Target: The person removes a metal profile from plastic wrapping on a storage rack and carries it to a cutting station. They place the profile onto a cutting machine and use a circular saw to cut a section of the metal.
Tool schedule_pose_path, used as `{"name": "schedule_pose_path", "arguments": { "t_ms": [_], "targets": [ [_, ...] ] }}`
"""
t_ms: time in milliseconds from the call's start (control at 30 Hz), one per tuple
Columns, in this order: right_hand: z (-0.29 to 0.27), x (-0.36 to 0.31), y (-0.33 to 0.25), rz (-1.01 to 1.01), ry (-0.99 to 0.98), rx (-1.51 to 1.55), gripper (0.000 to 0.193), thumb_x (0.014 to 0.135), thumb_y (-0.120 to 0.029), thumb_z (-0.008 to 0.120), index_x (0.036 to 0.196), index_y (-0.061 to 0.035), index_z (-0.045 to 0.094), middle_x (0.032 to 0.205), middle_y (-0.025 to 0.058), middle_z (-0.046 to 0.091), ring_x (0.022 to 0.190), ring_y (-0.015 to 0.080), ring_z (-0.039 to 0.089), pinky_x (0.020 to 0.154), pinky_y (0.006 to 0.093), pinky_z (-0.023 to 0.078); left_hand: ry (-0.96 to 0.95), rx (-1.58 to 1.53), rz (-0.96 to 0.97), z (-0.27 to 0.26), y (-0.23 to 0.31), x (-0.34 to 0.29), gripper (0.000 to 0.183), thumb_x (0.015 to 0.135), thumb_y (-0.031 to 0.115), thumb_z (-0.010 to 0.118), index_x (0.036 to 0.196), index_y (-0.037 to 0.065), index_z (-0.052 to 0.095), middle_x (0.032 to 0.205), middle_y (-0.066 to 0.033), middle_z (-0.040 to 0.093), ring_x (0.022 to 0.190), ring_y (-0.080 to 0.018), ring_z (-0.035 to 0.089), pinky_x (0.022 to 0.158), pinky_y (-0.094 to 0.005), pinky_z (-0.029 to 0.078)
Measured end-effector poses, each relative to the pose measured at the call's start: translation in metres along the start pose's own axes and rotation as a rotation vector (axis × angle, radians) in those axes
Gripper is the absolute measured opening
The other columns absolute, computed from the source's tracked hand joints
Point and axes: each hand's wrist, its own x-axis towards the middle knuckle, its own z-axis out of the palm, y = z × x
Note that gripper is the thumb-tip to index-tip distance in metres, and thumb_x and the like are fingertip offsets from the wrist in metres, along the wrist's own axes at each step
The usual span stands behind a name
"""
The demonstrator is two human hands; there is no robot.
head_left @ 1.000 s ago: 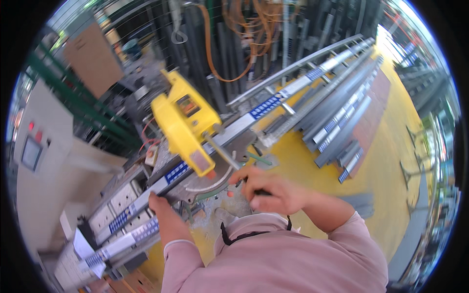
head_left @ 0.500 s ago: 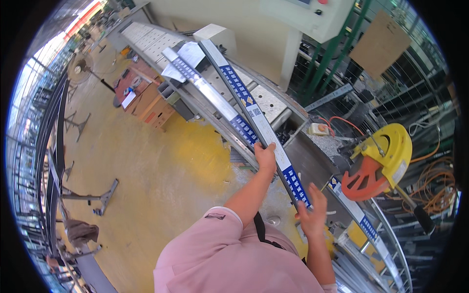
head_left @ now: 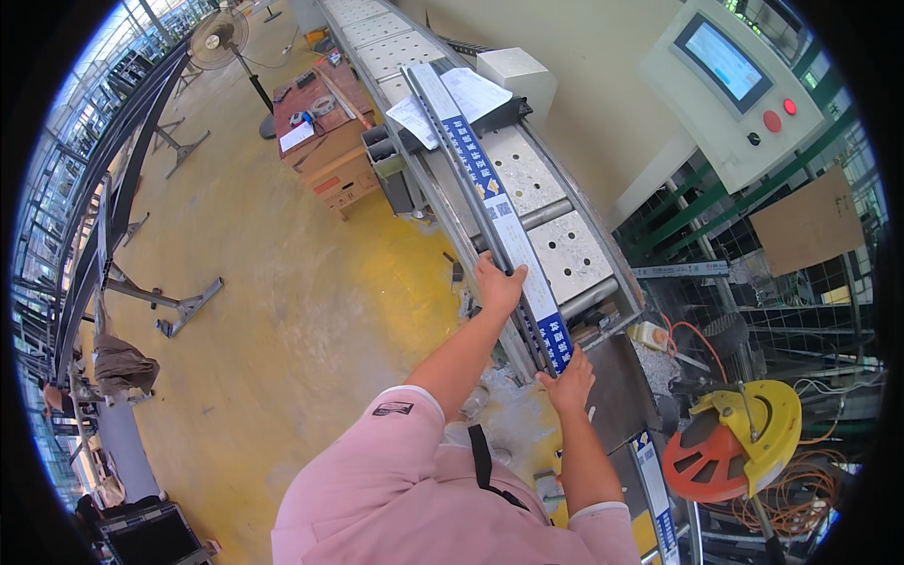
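Note:
A long metal profile bar (head_left: 516, 241), wrapped in blue and white film, lies slantwise along the perforated conveyor table (head_left: 565, 247). My left hand (head_left: 499, 284) is closed round its left edge, partway up from the near end. At the near end, my right hand (head_left: 569, 384) grips the bar, its thumb at the left and fingers at the right. Another narrow edge shows along the bar's left side, apparently a second profile lying against it. The bar's far end covers part of some white paper sheets (head_left: 476, 92).
A cut-off saw with a yellow guard (head_left: 774, 424) and orange lower guard stands at the right. Near it lies another blue-and-white profile (head_left: 652, 480). A control panel (head_left: 767, 89) hangs at upper right. Left of the conveyor are a red-topped bench (head_left: 325, 122) and a fan (head_left: 218, 40).
The held bar has moved left onto the conveyor, beside the profile lying there. My right hand has closed on its near end. The view has shifted, bringing the panel's screen into sight.

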Motion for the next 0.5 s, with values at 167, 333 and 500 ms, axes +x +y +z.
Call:
{"name": "schedule_pose_path", "arguments": {
  "t_ms": [167, 333, 500],
  "targets": [
    [-0.005, -0.001, 0.009, 0.036, -0.104, 0.035, 0.123, 0.059, -0.046, 0.090, 0.152, -0.0003, 0.024, 0.149, 0.0194, 0.040, 0.135, 0.0373, 0.038, 0.109, 0.0521, 0.030, -0.218, -0.521, -0.348, 0.030, -0.009, 0.015, 0.074, 0.080, 0.026, 0.082, 0.131, -0.008, 0.040, 0.129, -0.0232, 0.053, 0.116, -0.0340, 0.057, 0.098, -0.0410, 0.048],
    [-0.005, -0.036, 0.020, -0.054, 0.041, 0.119, 0.092, 0.076, -0.031, 0.081, 0.149, -0.0031, 0.034, 0.154, 0.0191, 0.035, 0.140, 0.0352, 0.035, 0.110, 0.0494, 0.028, -0.330, -0.514, -0.401, 0.027, 0.001, 0.009, 0.082, 0.082, 0.022, 0.081, 0.142, -0.008, 0.032, 0.131, -0.0246, 0.055, 0.116, -0.0322, 0.058, 0.096, -0.0460, 0.049],
    [-0.001, -0.162, 0.091, 0.087, 0.105, 0.440, 0.051, 0.085, -0.027, 0.073, 0.129, -0.0052, 0.059, 0.134, 0.0159, 0.059, 0.118, 0.0332, 0.058, 0.100, 0.0428, 0.044, -0.346, -0.521, -0.354, 0.021, -0.013, 0.061, 0.087, 0.084, 0.027, 0.081, 0.146, -0.004, 0.029, 0.136, -0.0240, 0.052, 0.119, -0.0360, 0.056, 0.099, -0.0502, 0.048]
  ]
}}
